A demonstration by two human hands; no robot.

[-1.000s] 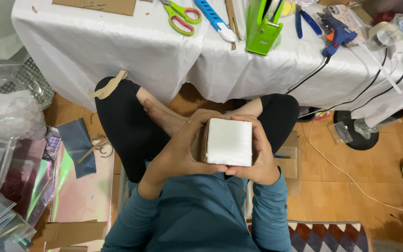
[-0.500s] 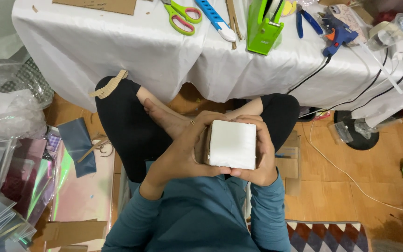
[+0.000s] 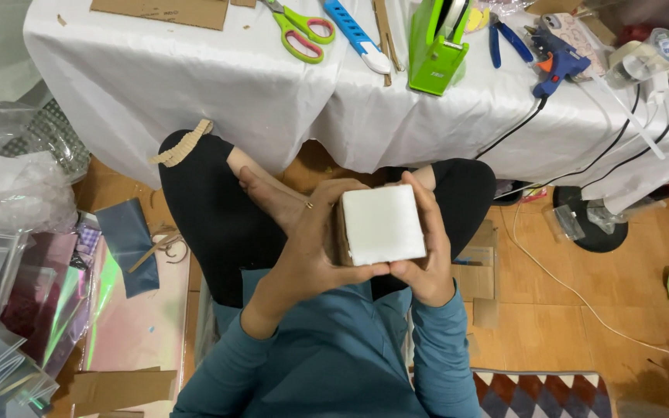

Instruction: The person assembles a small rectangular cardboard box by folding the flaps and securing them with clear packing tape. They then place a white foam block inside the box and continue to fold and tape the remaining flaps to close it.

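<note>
While both hands close around it, a small white box (image 3: 382, 224) sits above the person's lap, its flat matte top face turned up to the camera and a brown cardboard edge showing along its left side. The left hand (image 3: 303, 248) wraps that left side, thumb under the near edge and fingers curled behind. The right hand (image 3: 427, 251) clasps the right side, fingers stretched up along the edge and thumb tucked under the near corner. Below them lie teal sleeves and black-clad crossed legs, with a corrugated cardboard strip (image 3: 182, 144) resting on the left knee.

Beyond the knees hangs a white tablecloth (image 3: 218, 93), soft and creased, over a low table. On it lie a flat brown cardboard sheet (image 3: 162, 11), green-handled scissors (image 3: 300, 29), a blue and white utility knife (image 3: 361, 38), a glossy green tape dispenser (image 3: 437, 48) bearing a small pale label low on its front, blue-handled pliers (image 3: 505, 42) and a blue glue gun (image 3: 555, 63) with an orange trigger; black cables drop from there to the wooden floor.

At the left, crinkled clear plastic bags (image 3: 9, 186) and shiny iridescent film sheets (image 3: 56, 302) are piled. A zigzag-patterned rug (image 3: 540, 395) shows at the bottom right.
</note>
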